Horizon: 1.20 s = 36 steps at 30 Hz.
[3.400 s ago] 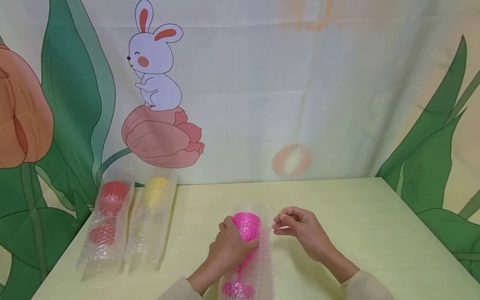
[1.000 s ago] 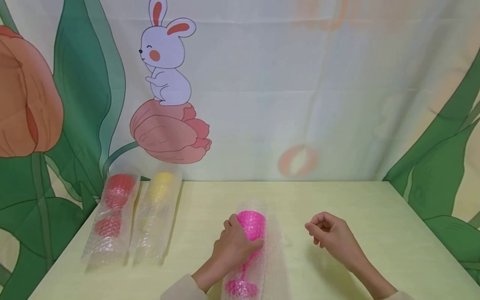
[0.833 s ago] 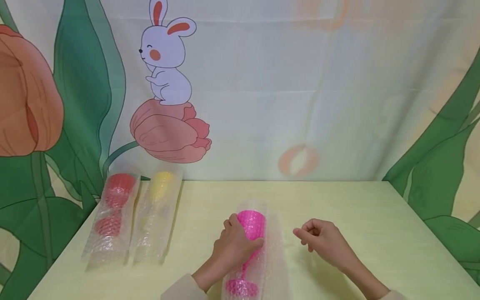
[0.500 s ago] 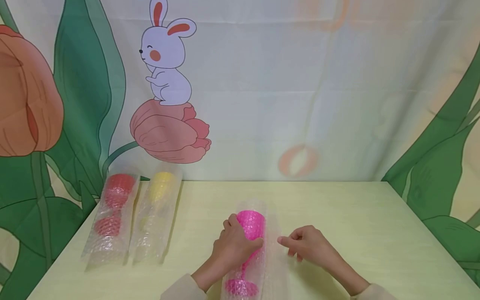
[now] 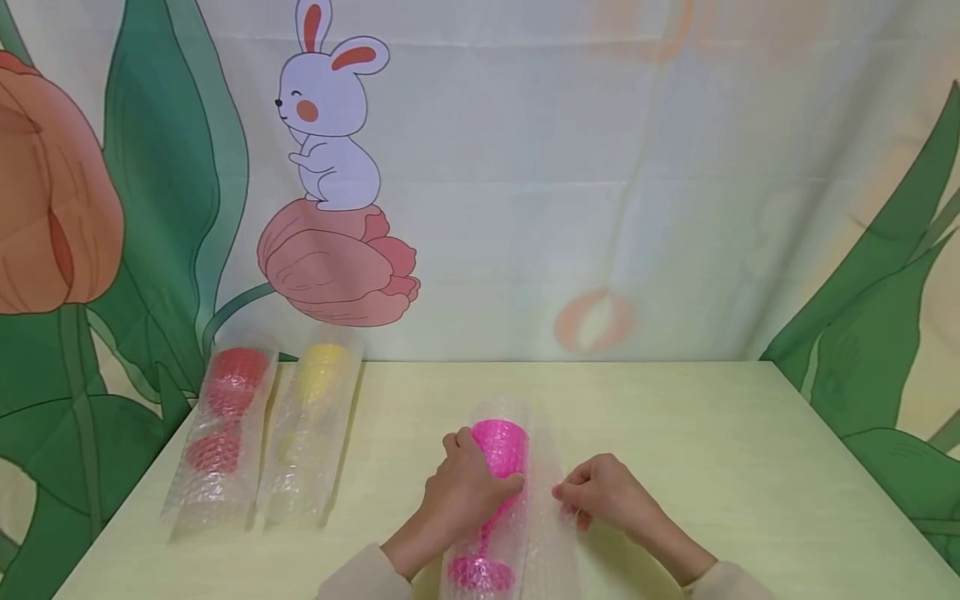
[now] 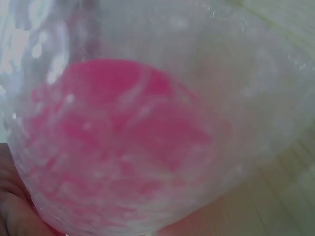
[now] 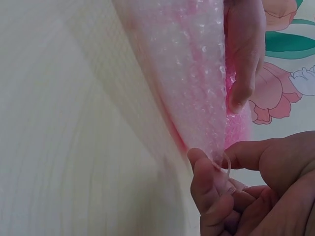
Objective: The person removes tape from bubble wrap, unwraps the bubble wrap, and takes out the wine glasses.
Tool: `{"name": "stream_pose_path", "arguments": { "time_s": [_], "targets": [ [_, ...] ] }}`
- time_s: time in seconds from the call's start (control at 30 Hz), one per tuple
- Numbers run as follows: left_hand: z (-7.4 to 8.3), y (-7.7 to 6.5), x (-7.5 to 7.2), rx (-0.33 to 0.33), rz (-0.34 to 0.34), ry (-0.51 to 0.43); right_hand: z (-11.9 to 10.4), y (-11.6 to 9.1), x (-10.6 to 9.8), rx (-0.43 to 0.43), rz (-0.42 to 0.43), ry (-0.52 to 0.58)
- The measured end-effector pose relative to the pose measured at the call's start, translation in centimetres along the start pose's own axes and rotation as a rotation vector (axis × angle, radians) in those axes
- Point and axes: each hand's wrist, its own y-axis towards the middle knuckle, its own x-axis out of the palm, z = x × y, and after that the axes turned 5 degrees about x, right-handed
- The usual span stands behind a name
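Note:
A bright pink goblet (image 5: 504,443) lies on the table, wrapped in clear bubble wrap (image 5: 504,409), its bowl towards the back and its foot towards me. My left hand (image 5: 463,493) grips the wrapped bowl from the left, thumb across the front. The left wrist view is filled by the pink bowl (image 6: 123,110) blurred behind bubble wrap. Just right of the bundle, my right hand (image 5: 606,497) pinches a thin clear strip (image 7: 227,164), which looks like tape, at the edge of the bubble wrap (image 7: 182,64). Whether the strip sticks to the wrap is unclear.
At the table's left lie two more bubble-wrapped goblets, one red (image 5: 234,383) and one yellow (image 5: 321,375). A printed curtain (image 5: 487,183) with a rabbit and tulips hangs behind the pale table (image 5: 712,433).
My right hand has drawn away to the right, then come back left to the wrapped bundle's edge. My left hand keeps its grip on the pink goblet. The red and yellow bundles stay put.

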Motion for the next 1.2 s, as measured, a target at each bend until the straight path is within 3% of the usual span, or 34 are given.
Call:
{"name": "stream_pose_path", "arguments": {
  "time_s": [0.23, 0.53, 0.67, 1.2],
  "targets": [
    [0.3, 0.1, 0.0, 0.011, 0.012, 0.04, 0.2, 0.1, 0.2, 0.016, 0.008, 0.032],
    [1.0, -0.2, 0.3, 0.13, -0.05, 0.207, 0.3, 0.1, 0.5, 0.015, 0.019, 0.094],
    [0.9, -0.4, 0.4, 0.13, -0.041, 0.249, 0.3, 0.1, 0.6, 0.013, 0.033, 0.102],
    [-0.8, -0.4, 0.7, 0.097, 0.037, 0.221, 0.3, 0.2, 0.2, -0.003, 0.028, 0.127]
  ]
}}
